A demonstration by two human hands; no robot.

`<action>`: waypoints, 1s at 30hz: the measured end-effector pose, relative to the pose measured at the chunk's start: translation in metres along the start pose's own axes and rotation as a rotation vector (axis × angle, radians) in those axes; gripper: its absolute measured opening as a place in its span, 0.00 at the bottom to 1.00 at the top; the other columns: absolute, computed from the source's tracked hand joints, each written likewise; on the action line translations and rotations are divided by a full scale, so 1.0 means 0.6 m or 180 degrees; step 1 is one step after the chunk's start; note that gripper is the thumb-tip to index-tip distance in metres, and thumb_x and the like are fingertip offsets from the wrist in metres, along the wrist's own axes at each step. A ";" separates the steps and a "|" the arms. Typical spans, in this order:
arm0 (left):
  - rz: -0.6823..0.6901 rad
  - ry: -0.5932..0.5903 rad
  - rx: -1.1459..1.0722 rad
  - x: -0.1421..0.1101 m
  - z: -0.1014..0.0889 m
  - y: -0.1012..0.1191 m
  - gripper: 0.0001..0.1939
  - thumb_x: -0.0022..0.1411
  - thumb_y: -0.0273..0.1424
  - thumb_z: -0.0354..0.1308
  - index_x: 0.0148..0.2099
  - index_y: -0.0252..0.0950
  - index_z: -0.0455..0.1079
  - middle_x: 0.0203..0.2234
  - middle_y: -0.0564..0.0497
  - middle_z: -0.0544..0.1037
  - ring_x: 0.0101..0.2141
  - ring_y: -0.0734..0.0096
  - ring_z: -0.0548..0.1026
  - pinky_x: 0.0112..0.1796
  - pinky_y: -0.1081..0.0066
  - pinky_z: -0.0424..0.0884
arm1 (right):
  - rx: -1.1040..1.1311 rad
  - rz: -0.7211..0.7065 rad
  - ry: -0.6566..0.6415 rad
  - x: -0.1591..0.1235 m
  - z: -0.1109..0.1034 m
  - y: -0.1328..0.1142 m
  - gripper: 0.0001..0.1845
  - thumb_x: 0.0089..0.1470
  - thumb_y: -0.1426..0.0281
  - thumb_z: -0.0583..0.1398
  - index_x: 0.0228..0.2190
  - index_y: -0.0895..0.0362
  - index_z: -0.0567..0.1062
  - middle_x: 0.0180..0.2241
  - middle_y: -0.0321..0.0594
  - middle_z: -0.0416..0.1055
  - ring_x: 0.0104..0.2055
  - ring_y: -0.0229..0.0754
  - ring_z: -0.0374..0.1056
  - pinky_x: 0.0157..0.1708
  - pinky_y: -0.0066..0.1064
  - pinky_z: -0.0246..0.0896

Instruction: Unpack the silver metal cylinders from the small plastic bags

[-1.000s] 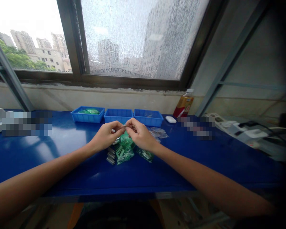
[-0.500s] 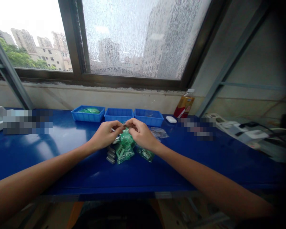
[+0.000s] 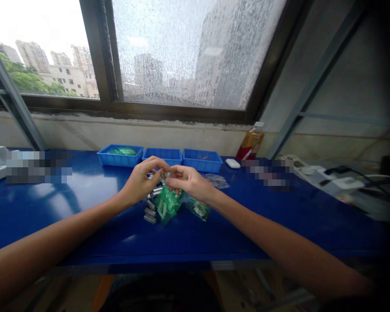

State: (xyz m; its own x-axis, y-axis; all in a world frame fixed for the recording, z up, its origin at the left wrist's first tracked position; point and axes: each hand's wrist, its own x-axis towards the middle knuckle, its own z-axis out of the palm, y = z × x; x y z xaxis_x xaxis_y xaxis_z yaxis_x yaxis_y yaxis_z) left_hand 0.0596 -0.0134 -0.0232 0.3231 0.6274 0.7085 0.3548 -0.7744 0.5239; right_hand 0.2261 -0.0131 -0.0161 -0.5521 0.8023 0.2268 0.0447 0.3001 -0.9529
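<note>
A thin green plastic bag [image 3: 169, 204] with metal pieces showing through it is between my hands, low over the table. My left hand [image 3: 145, 178] pinches the bag's gathered, see-through top between thumb and fingers. From the other side my right hand [image 3: 189, 182] is closed on the same part, its fingertips close to the left ones. Several short silver metal cylinders [image 3: 150, 212] lie left of the bag. A second green bag [image 3: 199, 209] with metal pieces rests below my right wrist. The fingertips partly hide the bag's mouth.
Along the wall stand a blue bin with green bags [image 3: 120, 159], a middle blue bin [image 3: 162, 154] and a right blue bin [image 3: 202, 162]. Clear bags [image 3: 218, 180] lie behind my right hand. Beyond are a white rounded object [image 3: 233, 163] and a bottle [image 3: 251, 143].
My hands have shifted slightly left, and the right fingers now spread lower around the bag's top. The bag below has turned and pulled together, and the cylinders beside it have shifted a little.
</note>
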 end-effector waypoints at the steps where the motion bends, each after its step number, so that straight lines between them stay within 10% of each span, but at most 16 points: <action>1: -0.0091 0.0074 -0.0036 0.000 0.001 0.002 0.07 0.57 0.26 0.51 0.38 0.35 0.67 0.34 0.49 0.71 0.35 0.72 0.69 0.32 0.74 0.66 | -0.0011 -0.0073 0.0096 -0.001 0.002 -0.002 0.12 0.44 0.66 0.62 0.31 0.59 0.68 0.23 0.33 0.64 0.24 0.32 0.60 0.22 0.25 0.54; 6: -0.0823 0.0446 -0.0226 0.004 -0.007 -0.005 0.03 0.56 0.28 0.49 0.30 0.35 0.62 0.24 0.55 0.67 0.27 0.75 0.65 0.28 0.75 0.62 | -0.0452 -0.0480 0.0933 0.009 -0.010 0.006 0.09 0.46 0.66 0.59 0.24 0.59 0.68 0.21 0.32 0.62 0.22 0.31 0.56 0.21 0.25 0.52; 12: -0.1010 -0.0079 -0.0556 0.006 -0.012 -0.004 0.06 0.49 0.25 0.46 0.21 0.34 0.57 0.18 0.56 0.65 0.23 0.75 0.62 0.26 0.74 0.59 | -0.1468 -0.0795 0.1662 0.012 -0.030 0.018 0.07 0.50 0.66 0.57 0.25 0.58 0.68 0.15 0.28 0.55 0.17 0.30 0.50 0.18 0.25 0.44; 20: -0.2106 -0.0557 -0.1895 0.004 0.005 0.018 0.18 0.58 0.42 0.46 0.35 0.33 0.66 0.25 0.50 0.70 0.24 0.73 0.67 0.25 0.73 0.60 | -0.2803 -0.1430 0.1339 -0.011 -0.008 -0.001 0.07 0.52 0.71 0.54 0.29 0.56 0.72 0.20 0.33 0.64 0.21 0.33 0.57 0.24 0.27 0.51; 25: -0.1877 -0.0329 -0.1006 0.006 -0.001 0.002 0.14 0.56 0.40 0.53 0.30 0.33 0.65 0.22 0.52 0.69 0.23 0.75 0.67 0.25 0.74 0.61 | -0.2663 -0.1373 0.0956 -0.010 -0.006 0.000 0.11 0.47 0.76 0.55 0.35 0.56 0.73 0.29 0.37 0.65 0.30 0.35 0.61 0.32 0.28 0.56; 30: -0.0369 0.0096 0.0836 0.002 -0.006 -0.008 0.05 0.56 0.32 0.55 0.34 0.35 0.68 0.26 0.52 0.72 0.29 0.71 0.70 0.30 0.72 0.63 | -0.1648 -0.0625 0.0987 0.002 -0.011 0.004 0.09 0.47 0.67 0.57 0.27 0.59 0.75 0.32 0.40 0.65 0.37 0.39 0.62 0.39 0.32 0.55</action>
State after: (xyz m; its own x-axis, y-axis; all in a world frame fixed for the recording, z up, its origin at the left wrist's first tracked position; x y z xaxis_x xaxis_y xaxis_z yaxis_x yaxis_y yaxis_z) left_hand 0.0550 -0.0095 -0.0231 0.2422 0.7048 0.6668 0.6041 -0.6473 0.4648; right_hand 0.2310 -0.0078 -0.0168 -0.3274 0.7959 0.5092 0.4068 0.6051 -0.6844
